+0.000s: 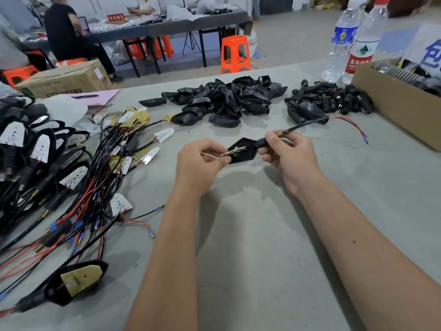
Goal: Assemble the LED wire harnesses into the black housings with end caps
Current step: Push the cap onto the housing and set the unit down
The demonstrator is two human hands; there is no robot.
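Head view shows us mid-assembly above the table (250, 235). Our left hand (200, 163) pinches the LED board (232, 152), which sits tilted at the mouth of a black housing (243, 149), not yet seated. Our right hand (286, 154) grips the housing's neck and end cap (262, 142), where the wire (310, 123) exits toward red leads.

We judge the job partly done. One finished unit (76, 281) lies near left, and a stack of finished ones (35, 144) sits far left; we count roughly six boards showing there, and more are hidden. Loose harnesses (114, 163) still wait, perhaps a dozen, too tangled to count. Empty housings (226, 101) lie piled, about twenty, beside a heap of end caps (334, 96), also uncountable. Two bottles (353, 41) stand by one box (393, 96).
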